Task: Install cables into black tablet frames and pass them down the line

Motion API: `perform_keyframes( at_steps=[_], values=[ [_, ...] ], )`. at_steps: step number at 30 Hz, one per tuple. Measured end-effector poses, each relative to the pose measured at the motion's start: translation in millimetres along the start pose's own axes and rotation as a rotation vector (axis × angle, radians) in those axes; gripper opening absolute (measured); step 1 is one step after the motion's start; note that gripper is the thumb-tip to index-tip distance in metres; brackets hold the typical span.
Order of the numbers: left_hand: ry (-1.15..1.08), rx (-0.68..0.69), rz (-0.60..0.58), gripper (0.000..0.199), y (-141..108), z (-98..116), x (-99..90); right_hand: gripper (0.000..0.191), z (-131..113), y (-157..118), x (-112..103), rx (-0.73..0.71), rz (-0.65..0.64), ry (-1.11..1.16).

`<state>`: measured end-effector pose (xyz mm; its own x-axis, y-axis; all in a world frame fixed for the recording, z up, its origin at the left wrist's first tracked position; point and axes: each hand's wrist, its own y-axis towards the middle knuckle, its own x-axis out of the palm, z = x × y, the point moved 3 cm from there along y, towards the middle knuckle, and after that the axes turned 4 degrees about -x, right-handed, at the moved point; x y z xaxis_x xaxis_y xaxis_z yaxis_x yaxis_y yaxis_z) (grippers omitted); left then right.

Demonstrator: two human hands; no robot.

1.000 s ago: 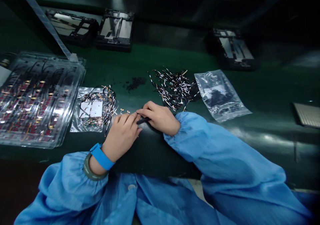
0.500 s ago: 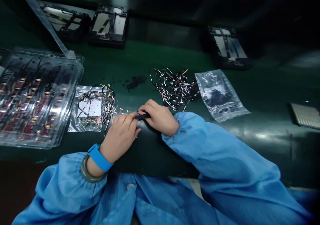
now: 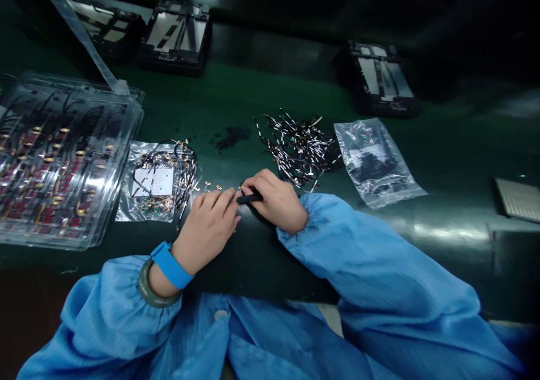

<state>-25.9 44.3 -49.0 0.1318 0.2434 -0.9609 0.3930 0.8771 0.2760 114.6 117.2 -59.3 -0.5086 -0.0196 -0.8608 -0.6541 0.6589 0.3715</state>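
Observation:
My right hand is closed around a slim black tool, its kind unclear, whose end points left toward my other hand. Against that end sit the bent fingertips of my left hand, held close together low over the table. Whatever they pinch is too small or hidden to make out. Just beyond my fingers lie a few tiny gold-coloured connectors. A heap of short black cables with white and metal ends lies beyond my right hand.
Clear plastic trays of parts stand at the left, beside a bag with cables on it. Small black bits lie mid-table. Another clear bag is on the right. Black fixtures line the back; a ridged block sits far right.
Both hands have shifted slightly to the right in view. The black tool has moved right with my right hand, and the small connectors show a little more clearly.

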Motion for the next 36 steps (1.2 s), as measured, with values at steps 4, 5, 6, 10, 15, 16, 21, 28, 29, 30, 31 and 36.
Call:
perform_keyframes(
  at_steps=[4, 5, 6, 10, 15, 16, 21, 28, 29, 30, 31, 36],
  values=[
    [0.001, -0.002, -0.001, 0.034, -0.5, 0.7, 0.0, 0.025, -3.3, 1.0, 1.0, -0.036, 0.0, -0.044],
    [0.002, -0.005, -0.005, 0.034, -0.7, 0.8, 0.1, 0.025, -4.3, 0.5, 0.7, -0.048, 0.006, -0.058],
    [0.002, -0.008, -0.009, 0.035, -0.8, 0.9, 0.2, 0.026, -5.4, -0.1, 0.4, -0.06, 0.014, -0.074],
    [-0.002, -0.016, -0.021, 0.036, -1.3, 0.9, 0.6, 0.027, -9.4, -2.0, 0.5, -0.066, 0.044, -0.141],
    [0.0, -0.01, -0.021, 0.032, -1.5, 1.5, 0.6, 0.027, -11.3, -0.3, 3.1, -0.035, 0.047, -0.164],
    [0.003, -0.007, -0.016, 0.032, -1.4, 1.6, 0.6, 0.027, -11.0, -0.3, 3.3, -0.033, 0.043, -0.163],
    [0.008, -0.009, -0.018, 0.038, -1.6, 1.0, 0.9, 0.029, -12.0, -6.0, 1.2, -0.094, -0.033, -0.187],
    [-0.025, -0.007, -0.106, 0.052, -2.1, -0.2, 1.7, 0.041, -26.3, -7.9, 1.4, -0.079, -0.285, -0.315],
    [-0.029, -0.008, -0.109, 0.052, -2.0, -0.4, 1.6, 0.042, -29.1, -7.3, 2.1, -0.07, -0.324, -0.328],
    [-0.03, -0.01, -0.112, 0.053, -1.9, -0.6, 1.5, 0.042, -32.1, -6.9, 2.6, -0.067, -0.358, -0.341],
    [-0.03, -0.012, -0.116, 0.053, -1.7, -0.8, 1.4, 0.042, -34.9, -6.6, 2.6, -0.064, -0.385, -0.353],
    [-0.017, -0.015, -0.111, 0.046, -1.9, -2.3, 1.1, 0.038, -26.5, 9.0, -21.8, 0.026, -0.483, -0.258]
  ],
)
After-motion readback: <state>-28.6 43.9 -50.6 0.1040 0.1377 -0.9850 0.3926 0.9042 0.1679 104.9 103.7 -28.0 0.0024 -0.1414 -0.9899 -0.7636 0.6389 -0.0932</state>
